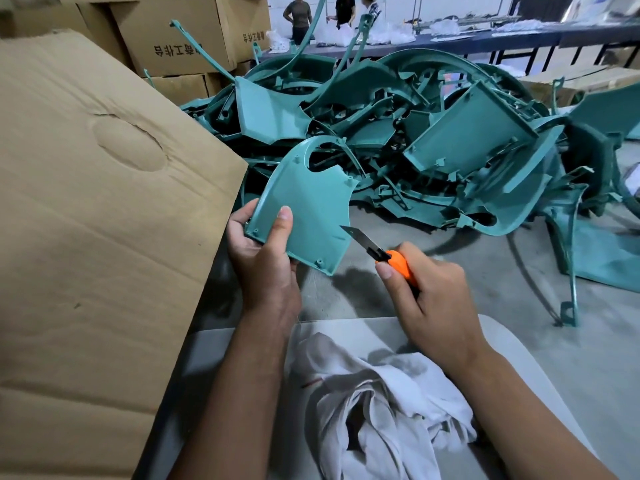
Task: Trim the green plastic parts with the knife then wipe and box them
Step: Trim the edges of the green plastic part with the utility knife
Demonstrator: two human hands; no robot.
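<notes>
The left hand (263,251) holds a green plastic part (304,206) up in the air, thumb flat on the front and the other fingers curled round the back edge. The right hand (426,289) grips the orange knife (384,252) tight, and the blade tip sits right at the part's right edge. This looks like the trimming step. To do it well, the blade should slide along the edge and push away from the left hand, with small soft strokes, so only the rough bits come off. The left thumb should stay far from the blade. The white cloth (377,393) lies on the lap, close by for wiping. The big cardboard box (104,202) stands just to the left, but its inside is hidden, so I cannot tell what is in it. The pile of green parts (415,133) is tangled, and I cannot tell which ones are done. The rough bits on the edge are too small to see.
</notes>
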